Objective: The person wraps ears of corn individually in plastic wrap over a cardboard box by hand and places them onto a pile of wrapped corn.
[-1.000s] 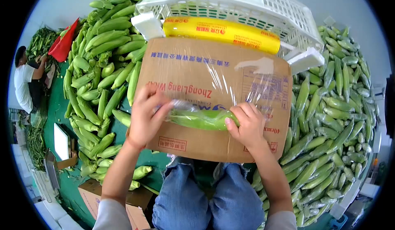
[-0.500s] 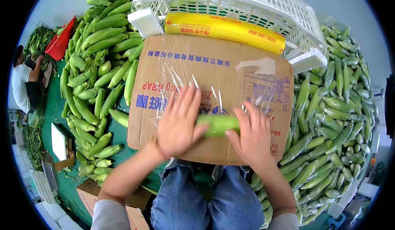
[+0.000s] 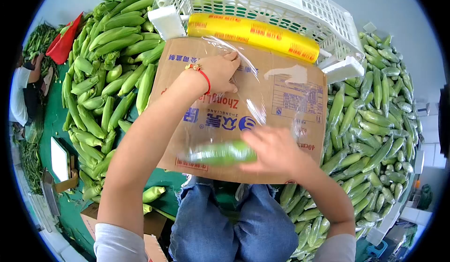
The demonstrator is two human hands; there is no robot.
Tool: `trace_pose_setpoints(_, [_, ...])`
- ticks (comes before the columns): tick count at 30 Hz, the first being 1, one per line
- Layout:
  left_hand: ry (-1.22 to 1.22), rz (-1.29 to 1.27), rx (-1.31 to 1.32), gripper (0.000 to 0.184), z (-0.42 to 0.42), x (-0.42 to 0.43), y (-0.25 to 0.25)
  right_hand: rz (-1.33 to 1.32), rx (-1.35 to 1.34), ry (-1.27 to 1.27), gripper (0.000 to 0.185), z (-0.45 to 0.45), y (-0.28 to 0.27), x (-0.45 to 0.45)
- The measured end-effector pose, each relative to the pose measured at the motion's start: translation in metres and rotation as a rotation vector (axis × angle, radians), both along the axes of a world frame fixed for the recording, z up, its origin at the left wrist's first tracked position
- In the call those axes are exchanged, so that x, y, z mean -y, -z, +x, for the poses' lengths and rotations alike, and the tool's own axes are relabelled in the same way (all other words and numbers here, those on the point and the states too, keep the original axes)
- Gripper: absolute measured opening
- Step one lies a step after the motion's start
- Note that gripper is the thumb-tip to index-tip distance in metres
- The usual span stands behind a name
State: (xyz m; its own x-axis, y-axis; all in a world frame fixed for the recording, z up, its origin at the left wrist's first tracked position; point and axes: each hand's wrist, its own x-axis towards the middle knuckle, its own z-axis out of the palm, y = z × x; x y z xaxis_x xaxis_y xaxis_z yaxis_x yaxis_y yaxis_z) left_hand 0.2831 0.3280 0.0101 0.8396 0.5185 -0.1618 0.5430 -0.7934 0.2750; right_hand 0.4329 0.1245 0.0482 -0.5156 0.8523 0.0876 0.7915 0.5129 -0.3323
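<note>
My right hand (image 3: 272,152) is closed on the near end of a green corn cob (image 3: 222,153) with shiny clear film around it. The cob lies sideways low over the cardboard box (image 3: 187,93), blurred by motion. Farther up the box, my left hand (image 3: 219,72) has its fingers curled at the clear plastic film (image 3: 253,105), just below the yellow wrap roll (image 3: 248,33). Creased, shiny film stretches over the box top from the roll. The left fingertips are partly hidden by the hand.
Unwrapped corn (image 3: 112,42) is heaped on the left, wrapped corn (image 3: 375,145) on the right. A white plastic crate (image 3: 323,4) stands behind the roll, with white foam blocks (image 3: 167,23) at the roll's ends. Another person (image 3: 21,88) sits far left near a red bag (image 3: 64,42).
My left hand has left the cob and moved up the box to the film near the roll. My right hand has brought the cob slightly lower and left. The view has shifted a little.
</note>
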Motion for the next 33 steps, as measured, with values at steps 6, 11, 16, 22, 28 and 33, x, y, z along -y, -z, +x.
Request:
trace_pose_setpoints(6, [-0.175,-0.061,0.595,0.056,-0.02,0.03,-0.006,-0.506,-0.107,0.156,0.056,0.013,-0.012,0.092])
trace_pose_setpoints(11, [0.131,0.054,0.863,0.042,-0.02,0.145,-0.031,-1.398,-1.368,0.701,0.066,0.011,-0.005,0.084])
trace_pose_setpoints(16, [-0.433,-1.381,1.688,0.034,-0.002,0.15,-0.025,-1.801,-1.961,0.111,0.073,-0.018,0.018,0.064])
trace_pose_setpoints(22, [-0.861,-1.114,1.495,0.022,-0.039,0.142,-0.012,-1.204,-1.087,0.405,0.077,-0.004,0.001,0.071])
trace_pose_setpoints(28, [-0.757,-1.291,0.89,0.053,-0.082,0.192,0.002,0.117,-1.017,0.387,0.023,0.041,-0.023,0.068])
trace_pose_setpoints(33, [-0.646,-1.455,0.61,0.065,-0.08,0.222,0.004,-0.124,-1.791,0.127,0.02,0.011,-0.038,0.049])
